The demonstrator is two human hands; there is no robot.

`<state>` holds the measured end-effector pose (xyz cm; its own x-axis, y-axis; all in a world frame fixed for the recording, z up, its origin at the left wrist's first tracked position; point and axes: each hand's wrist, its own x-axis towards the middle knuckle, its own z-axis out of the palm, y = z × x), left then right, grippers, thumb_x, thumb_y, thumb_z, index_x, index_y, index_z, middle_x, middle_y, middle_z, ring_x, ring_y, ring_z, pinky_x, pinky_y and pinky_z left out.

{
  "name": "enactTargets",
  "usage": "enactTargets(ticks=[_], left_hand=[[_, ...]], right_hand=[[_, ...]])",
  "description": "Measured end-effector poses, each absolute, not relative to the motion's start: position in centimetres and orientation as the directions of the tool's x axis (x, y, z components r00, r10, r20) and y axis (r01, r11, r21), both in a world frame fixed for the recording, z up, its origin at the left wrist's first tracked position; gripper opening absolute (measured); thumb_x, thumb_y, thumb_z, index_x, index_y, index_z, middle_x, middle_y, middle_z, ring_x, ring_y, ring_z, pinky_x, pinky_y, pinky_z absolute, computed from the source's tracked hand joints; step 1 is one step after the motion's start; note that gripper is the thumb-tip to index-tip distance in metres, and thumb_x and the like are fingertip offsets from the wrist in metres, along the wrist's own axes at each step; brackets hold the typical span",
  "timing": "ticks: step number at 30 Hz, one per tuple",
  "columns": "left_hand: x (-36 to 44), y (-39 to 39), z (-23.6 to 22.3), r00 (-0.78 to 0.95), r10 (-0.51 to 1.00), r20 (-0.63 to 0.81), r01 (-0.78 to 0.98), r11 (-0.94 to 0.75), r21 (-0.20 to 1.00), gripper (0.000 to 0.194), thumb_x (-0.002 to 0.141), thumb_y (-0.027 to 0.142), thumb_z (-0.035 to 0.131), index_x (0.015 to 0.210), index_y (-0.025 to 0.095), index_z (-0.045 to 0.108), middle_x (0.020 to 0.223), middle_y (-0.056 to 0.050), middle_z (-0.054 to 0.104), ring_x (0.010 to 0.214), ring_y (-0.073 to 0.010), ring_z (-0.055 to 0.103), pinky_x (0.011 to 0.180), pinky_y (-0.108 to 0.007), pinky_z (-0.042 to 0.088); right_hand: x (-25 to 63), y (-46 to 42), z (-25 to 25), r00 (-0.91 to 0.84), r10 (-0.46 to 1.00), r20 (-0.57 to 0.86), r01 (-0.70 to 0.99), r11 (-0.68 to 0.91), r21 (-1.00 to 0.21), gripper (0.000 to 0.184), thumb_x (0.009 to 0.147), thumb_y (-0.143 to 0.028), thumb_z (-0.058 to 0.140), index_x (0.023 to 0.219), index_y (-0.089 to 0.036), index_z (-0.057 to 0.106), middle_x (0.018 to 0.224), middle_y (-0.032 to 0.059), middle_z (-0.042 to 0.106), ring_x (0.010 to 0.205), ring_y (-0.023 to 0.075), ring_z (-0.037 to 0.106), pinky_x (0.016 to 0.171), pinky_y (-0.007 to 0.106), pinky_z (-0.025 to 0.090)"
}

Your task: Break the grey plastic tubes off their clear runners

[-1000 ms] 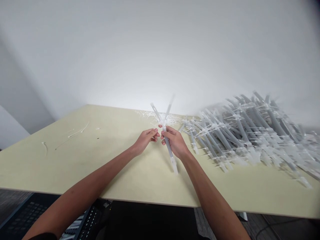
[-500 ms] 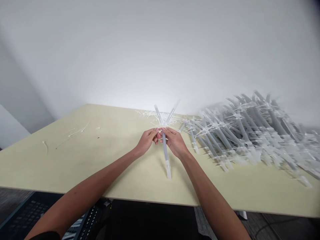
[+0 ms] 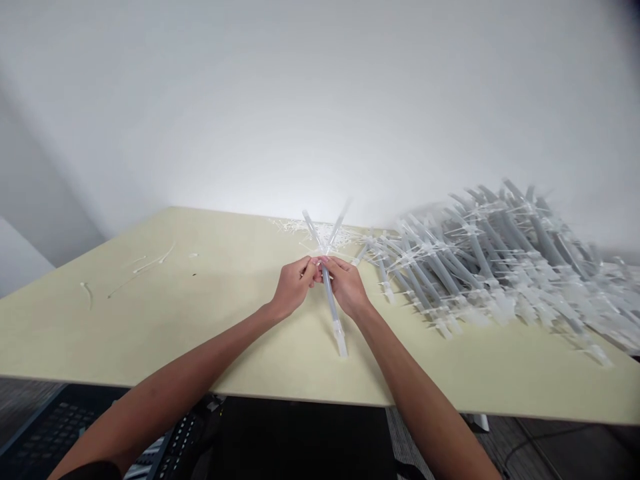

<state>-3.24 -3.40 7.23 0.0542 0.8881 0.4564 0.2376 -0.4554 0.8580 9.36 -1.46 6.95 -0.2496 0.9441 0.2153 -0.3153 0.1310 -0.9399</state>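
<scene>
**Bench (image 3: 125, 333) loaded on its right side**

A heap of tubes strung with cable ties (image 3: 480, 267) covers the right part of the bench. A few loose cable ties (image 3: 145, 265) lie on the left part, well apart from it. Between them, by the far edge, sits a small pile of tie scraps (image 3: 320, 231). In front of that pile, the left hand (image 3: 295, 288) and right hand (image 3: 347, 287) meet around a tube assembly (image 3: 330, 313). A wall (image 3: 300, 100) stands behind the bench.

Grey plastic tubes (image 3: 543, 243) crossed by translucent white cable ties (image 3: 325, 233) make a spiky grey-and-white lattice against the pale yellow-green tabletop (image 3: 150, 320) and plain white wall (image 3: 300, 100).
</scene>
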Motion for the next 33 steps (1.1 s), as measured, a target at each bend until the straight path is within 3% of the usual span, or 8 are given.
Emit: enactTargets(ticks=[6,12,18,26,33], left_hand=[[-3.4,-2.6,6.5,0.167,0.907,0.386,0.001,-0.392,0.92,0.041,0.087,0.045,0.037,0.062,0.016,0.05,0.052,0.002,0.043,0.053,-0.0101,0.046,0.06,-0.025,0.04],[-2.9,-1.8,5.8,0.207,0.944,0.257,-0.086,-0.244,0.966,0.036,0.08,0.05,0.049,0.078,0.015,0.056,0.076,-0.003,0.055,0.07,-0.013,0.052,0.064,-0.026,0.043],[-2.7,-2.0,6.0,0.224,0.933,0.283,-0.213,-0.236,0.948,0.033,0.08,0.046,0.052,0.084,0.014,0.061,0.089,-0.006,0.059,0.084,-0.0164,0.054,0.076,-0.03,0.044],[-2.4,-2.0,5.8,0.211,0.92,0.329,-0.285,-0.264,0.921,0.03,0.082,0.04,0.052,0.086,0.013,0.064,0.088,-0.007,0.059,0.081,-0.0157,0.054,0.079,-0.031,0.044],[-2.6,-1.9,5.9,0.223,0.944,0.242,-0.265,-0.181,0.947,0.036,0.08,0.046,0.051,0.085,0.013,0.064,0.088,-0.008,0.061,0.079,-0.0165,0.056,0.077,-0.032,0.045]], right_hand=[[10.1,-1.1,7.4,-0.313,0.941,0.133,-0.344,0.018,-0.939,0.028,0.074,-0.045,0.061,0.089,-0.021,0.06,0.066,-0.0006,0.057,0.061,0.0121,0.051,0.062,0.027,0.041],[9.5,-1.3,7.2,-0.232,0.954,0.191,-0.42,0.079,-0.904,0.019,0.073,-0.038,0.064,0.078,-0.02,0.06,0.077,0.0,0.058,0.069,0.012,0.052,0.064,0.026,0.042],[8.7,-1.2,6.8,-0.161,0.97,0.18,-0.459,0.088,-0.884,0.02,0.07,-0.036,0.067,0.081,-0.019,0.065,0.087,0.0024,0.064,0.081,0.0151,0.056,0.069,0.027,0.044],[8.7,-0.5,6.1,-0.132,0.982,0.135,-0.494,0.053,-0.868,0.023,0.068,-0.036,0.068,0.085,-0.02,0.068,0.091,0.0037,0.067,0.084,0.017,0.059,0.071,0.03,0.045],[8.9,-0.9,6.4,-0.135,0.979,0.154,-0.463,0.075,-0.883,0.02,0.072,-0.036,0.065,0.083,-0.02,0.067,0.088,0.0033,0.066,0.086,0.0162,0.058,0.074,0.028,0.045]])
